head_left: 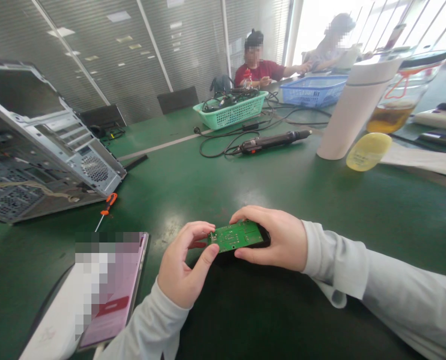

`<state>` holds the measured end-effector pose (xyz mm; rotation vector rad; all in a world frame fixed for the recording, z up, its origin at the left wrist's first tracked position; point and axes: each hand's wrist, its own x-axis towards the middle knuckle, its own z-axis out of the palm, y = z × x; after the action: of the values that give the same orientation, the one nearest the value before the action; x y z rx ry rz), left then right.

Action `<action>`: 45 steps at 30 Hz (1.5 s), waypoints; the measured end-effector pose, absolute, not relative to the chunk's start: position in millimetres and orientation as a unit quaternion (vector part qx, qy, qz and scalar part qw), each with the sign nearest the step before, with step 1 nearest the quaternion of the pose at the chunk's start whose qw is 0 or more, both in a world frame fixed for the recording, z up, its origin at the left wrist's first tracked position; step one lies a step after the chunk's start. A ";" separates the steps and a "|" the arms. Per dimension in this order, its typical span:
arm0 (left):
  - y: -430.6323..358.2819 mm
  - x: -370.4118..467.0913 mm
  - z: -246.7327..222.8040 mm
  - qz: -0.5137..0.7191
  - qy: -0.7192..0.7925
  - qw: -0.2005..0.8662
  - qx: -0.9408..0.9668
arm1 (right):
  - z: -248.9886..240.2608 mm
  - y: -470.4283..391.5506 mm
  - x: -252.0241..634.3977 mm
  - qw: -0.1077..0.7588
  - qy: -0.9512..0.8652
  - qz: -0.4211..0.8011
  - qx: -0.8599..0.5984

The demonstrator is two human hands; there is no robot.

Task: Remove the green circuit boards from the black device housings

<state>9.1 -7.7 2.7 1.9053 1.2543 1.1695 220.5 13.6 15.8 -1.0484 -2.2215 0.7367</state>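
Note:
A green circuit board (235, 237) is held face up just above the green table, near the lower middle of the head view. My left hand (187, 260) grips its left end between thumb and fingers. Around a black part (265, 236) at the board's right end, my right hand (277, 237) is wrapped, thumb below and fingers above. The underside of the board is hidden. An orange-handled screwdriver (110, 202) lies to the left, beside an open metal computer case (69, 145).
A phone (114, 305) and a white device (61, 310) lie at the lower left. Beyond are a power screwdriver (271, 142), a green basket (234, 116), a blue basket (313, 92), a white bottle (354, 107) and a yellow object (369, 151). Two people sit across the table.

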 end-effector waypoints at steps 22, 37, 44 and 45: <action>-12.1 5.2 14.7 0.326 0.421 0.182 0.827 | 26.2 3.0 217.1 0.286 -0.804 0.372 -0.365; 9.8 -10.8 -2.2 0.438 0.559 0.349 0.612 | 14.5 11.3 220.3 0.288 -0.730 0.457 -0.417; 13.4 -7.2 -14.2 0.525 0.547 0.489 0.432 | 21.7 26.2 217.5 0.295 -0.591 0.473 -0.583; 10.7 -3.1 -10.3 0.527 0.530 0.518 0.416 | 24.3 27.4 217.4 0.305 -0.571 0.482 -0.591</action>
<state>-3.1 10.7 -10.3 0.9979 1.2724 1.2647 217.4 27.4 24.3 -1.5652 -1.5112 1.2751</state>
